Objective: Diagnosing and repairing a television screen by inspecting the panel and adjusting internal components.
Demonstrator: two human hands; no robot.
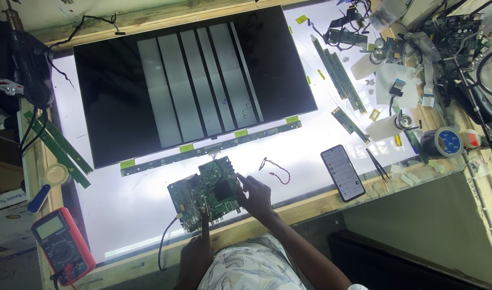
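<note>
A green circuit board (pixel 206 191) lies on the lit white table below a large dark display panel (pixel 192 80) with pale vertical stripes. My left hand (pixel 195 252) points one finger up onto the board's lower edge. My right hand (pixel 255 196) rests at the board's right side, its index finger touching the edge near a black chip. Neither hand holds anything. A black cable (pixel 165 241) runs from the board's lower left toward the table's front edge. A long narrow strip board (pixel 214 145) lies just under the panel.
A red multimeter (pixel 61 244) sits at front left. To the right lie a phone (pixel 342 172), tweezers (pixel 377 164) and a small twisted wire (pixel 275 171). Tape rolls (pixel 444 142), strip boards (pixel 337 72) and more circuit boards (pixel 450 32) crowd the far right. The wooden table edge (pixel 310 204) runs along the front.
</note>
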